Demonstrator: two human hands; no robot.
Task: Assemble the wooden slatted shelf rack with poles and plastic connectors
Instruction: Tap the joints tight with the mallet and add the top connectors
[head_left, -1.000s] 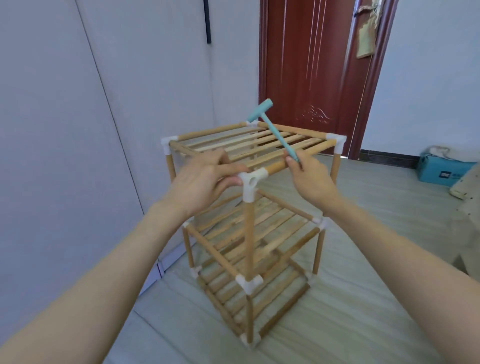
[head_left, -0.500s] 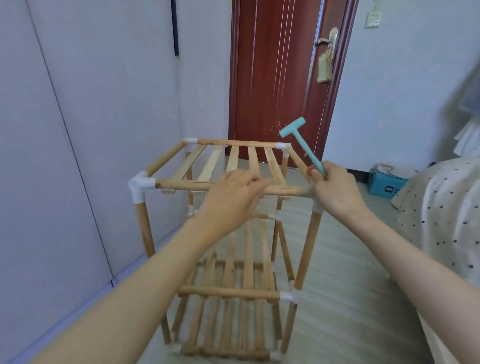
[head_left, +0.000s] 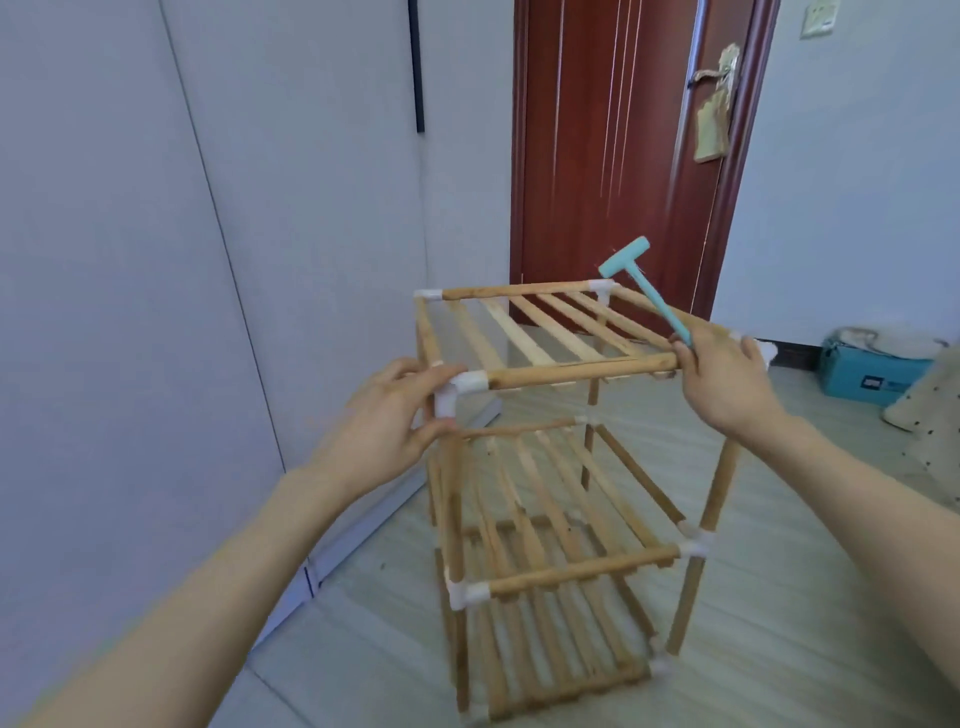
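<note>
A person's two forearms reach in from the near edge toward a three-tier wooden slatted shelf rack (head_left: 550, 467) standing upright on the pale plank floor (head_left: 779, 649). The left hand (head_left: 384, 431) curls its fingers and thumb around the white plastic connector (head_left: 457, 392) at the rack's near left top corner. The right hand (head_left: 727, 379) rests at the near right top corner, against the end of the front top pole (head_left: 582, 370), and grips the handle of a small teal mallet (head_left: 644, 283) whose head points up and away. Beyond the rack stand a dark red door (head_left: 613, 156) and grey wall panels (head_left: 156, 234); a teal box (head_left: 867, 376) lies on the floor far right, beside dotted fabric (head_left: 930, 410)
</note>
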